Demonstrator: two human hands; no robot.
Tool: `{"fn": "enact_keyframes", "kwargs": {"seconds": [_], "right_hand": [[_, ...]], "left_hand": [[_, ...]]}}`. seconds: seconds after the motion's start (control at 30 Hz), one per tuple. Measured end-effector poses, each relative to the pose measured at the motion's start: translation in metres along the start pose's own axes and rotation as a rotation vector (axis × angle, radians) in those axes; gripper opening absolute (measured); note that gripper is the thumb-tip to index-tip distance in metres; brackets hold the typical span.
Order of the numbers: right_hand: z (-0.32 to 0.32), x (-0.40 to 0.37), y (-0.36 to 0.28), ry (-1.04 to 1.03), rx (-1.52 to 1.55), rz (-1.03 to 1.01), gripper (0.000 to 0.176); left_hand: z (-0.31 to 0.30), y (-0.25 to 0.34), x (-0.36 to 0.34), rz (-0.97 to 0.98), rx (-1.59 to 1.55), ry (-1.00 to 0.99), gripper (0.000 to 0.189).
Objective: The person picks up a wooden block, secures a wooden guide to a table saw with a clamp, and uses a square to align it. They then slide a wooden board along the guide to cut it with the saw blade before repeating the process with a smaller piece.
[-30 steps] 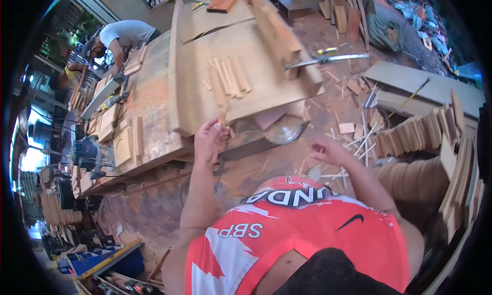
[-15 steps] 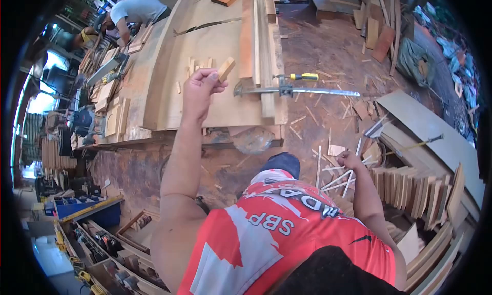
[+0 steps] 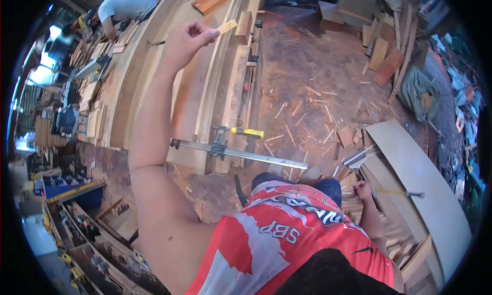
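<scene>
My left hand (image 3: 188, 43) is raised over the long wooden workpiece (image 3: 134, 90). Thumb and fingers pinch one end of a small wooden block (image 3: 227, 27), whose free end points right, close to a short wood piece (image 3: 244, 28) standing on the long boards. Lower down, a bar clamp (image 3: 241, 154) with a yellow handle grips the boards' near end. My right hand (image 3: 363, 190) hangs low at my right side with its fingers curled and nothing visible in them. It is beside stacked wood pieces and a leaning panel.
A reddish wood board (image 3: 214, 0) lies at the far end of the workpiece. Offcuts (image 3: 328, 133) litter the floor on the right, near a large leaning panel (image 3: 410, 177). Wooden trays of tools (image 3: 118, 220) stand lower left. Another person (image 3: 125, 8) bends over the bench at upper left.
I have shifted right along the workpiece, so the clamp appears lower and further left. My left hand has reached further forward with the block. My right hand stays low with curled fingers.
</scene>
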State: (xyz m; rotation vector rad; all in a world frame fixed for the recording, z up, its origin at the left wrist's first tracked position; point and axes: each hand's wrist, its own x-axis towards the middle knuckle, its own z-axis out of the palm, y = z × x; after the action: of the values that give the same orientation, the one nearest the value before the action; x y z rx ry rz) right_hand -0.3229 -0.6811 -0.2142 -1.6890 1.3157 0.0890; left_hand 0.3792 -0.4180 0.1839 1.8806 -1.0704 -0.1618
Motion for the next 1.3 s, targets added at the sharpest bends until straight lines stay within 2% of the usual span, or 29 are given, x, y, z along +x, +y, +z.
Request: {"fn": "enact_keyframes", "kwargs": {"seconds": [0.07, 0.13, 0.2, 0.27, 0.33, 0.37, 0.4, 0.43, 0.53, 0.6, 0.63, 0.67, 0.7, 0.73, 0.8, 0.83, 0.87, 0.9, 0.93, 0.97, 1.0, 1.07, 1.1, 1.13, 1.17, 1.2, 1.23, 1.27, 1.3], "right_hand": [[-0.030, 0.039, -0.006, 0.003, -0.147, -0.043, 0.027], [-0.049, 0.090, 0.020, -0.063, -0.280, -0.123, 0.032], [-0.055, 0.173, -0.022, 0.077, 0.059, -0.188, 0.033], [-0.069, 0.220, -0.080, 0.064, -0.371, -0.470, 0.024], [-0.068, 0.186, -0.212, 0.015, -0.099, -0.665, 0.020], [-0.064, 0.205, -0.252, -0.085, -0.196, -0.709, 0.027], [-0.058, 0.202, -0.303, -0.168, -0.191, -0.775, 0.032], [-0.045, 0.203, -0.345, -0.336, -0.011, -0.859, 0.039], [-0.043, 0.111, -0.504, -0.465, -0.196, -1.348, 0.043], [-0.020, 0.111, -0.557, -0.382, -0.238, -1.738, 0.047], [-0.010, 0.126, -0.578, -0.389, -0.256, -1.755, 0.047], [0.001, 0.145, -0.600, -0.433, -0.407, -1.667, 0.049], [0.012, 0.164, -0.624, -0.470, -0.560, -1.575, 0.051], [0.022, 0.178, -0.644, -0.472, -0.586, -1.590, 0.051], [0.034, 0.194, -0.685, -0.584, -0.420, -1.522, 0.048], [0.041, 0.207, -0.716, -0.605, -0.453, -1.539, 0.048], [0.047, 0.217, -0.738, -0.654, -0.445, -1.665, 0.047], [0.053, 0.224, -0.746, -0.717, -0.411, -1.760, 0.045], [0.061, 0.234, -0.761, -0.759, -0.412, -1.760, 0.045], [0.069, 0.245, -0.779, -0.811, -0.436, -1.808, 0.044], [0.074, 0.257, -0.792, -0.872, -0.463, -1.835, 0.043], [0.088, 0.284, -0.830, -0.897, -0.537, -1.815, 0.039], [0.096, 0.299, -0.851, -0.883, -0.610, -1.795, 0.035], [0.105, 0.311, -0.876, -0.856, -0.601, -1.660, 0.032], [0.121, 0.326, -0.904, -0.828, -0.592, -1.528, 0.031], [0.147, 0.356, -0.935, -0.773, -0.581, -1.570, 0.030], [0.182, 0.393, -0.967, -0.726, -0.569, -1.609, 0.030], [0.220, 0.426, -1.001, -0.690, -0.508, -1.747, 0.026], [0.251, 0.445, -1.036, -0.616, -0.533, -1.799, 0.027]], "left_hand": [[0.013, 0.010, 0.013, -0.015, -0.004, -0.110, 0.019], [0.036, 0.019, -0.007, -0.091, -0.049, -0.133, 0.023], [0.057, 0.038, -0.018, -0.207, -0.031, -0.093, 0.028], [0.087, 0.054, -0.030, -0.302, 0.066, -0.158, 0.036], [0.123, 0.078, -0.037, -0.390, -0.015, -0.190, 0.040], [0.141, 0.075, -0.041, -0.394, -0.097, -0.208, 0.042], [0.155, 0.069, -0.041, -0.338, -0.046, -0.219, 0.045], [0.166, 0.073, -0.037, -0.324, -0.023, -0.224, 0.047], [0.184, 0.085, -0.012, -0.322, -0.079, -0.222, 0.052], [0.186, 0.069, 0.008, -0.323, -0.132, -0.190, 0.054], [0.184, 0.055, 0.019, -0.320, -0.120, -0.149, 0.055], [0.180, 0.037, 0.032, -0.315, -0.109, -0.110, 0.056], [0.176, 0.020, 0.045, -0.352, -0.251, -0.077, 0.059], [0.169, 0.006, 0.057, -0.343, -0.263, -0.052, 0.059], [0.153, -0.020, 0.080, -0.486, -0.306, -0.118, 0.061], [0.151, -0.042, 0.094, -0.443, -0.420, -0.081, 0.062], [0.152, -0.058, 0.105, -0.464, -0.450, -0.043, 0.062], [0.155, -0.062, 0.112, -0.504, -0.488, 0.017, 0.062], [0.148, -0.065, 0.127, -0.525, -0.495, 0.086, 0.062], [0.137, -0.060, 0.141, -0.636, -0.403, 0.045, 0.061], [0.139, -0.070, 0.146, -0.665, -0.410, 0.065, 0.061], [0.149, -0.097, 0.156, -0.557, -0.455, 0.229, 0.063], [0.151, -0.098, 0.163, -0.555, -0.543, 0.347, 0.056], [0.154, -0.102, 0.170, -0.572, -0.550, 0.370, 0.056], [0.157, -0.105, 0.175, -0.505, -0.345, 0.444, 0.048], [0.160, -0.110, 0.182, -0.444, -0.140, 0.512, 0.039], [0.164, -0.116, 0.188, -0.476, -0.143, 0.537, 0.039], [0.170, -0.123, 0.194, -0.436, 0.083, 0.587, 0.028], [0.176, -0.129, 0.199, -0.401, 0.311, 0.628, 0.017]]}}
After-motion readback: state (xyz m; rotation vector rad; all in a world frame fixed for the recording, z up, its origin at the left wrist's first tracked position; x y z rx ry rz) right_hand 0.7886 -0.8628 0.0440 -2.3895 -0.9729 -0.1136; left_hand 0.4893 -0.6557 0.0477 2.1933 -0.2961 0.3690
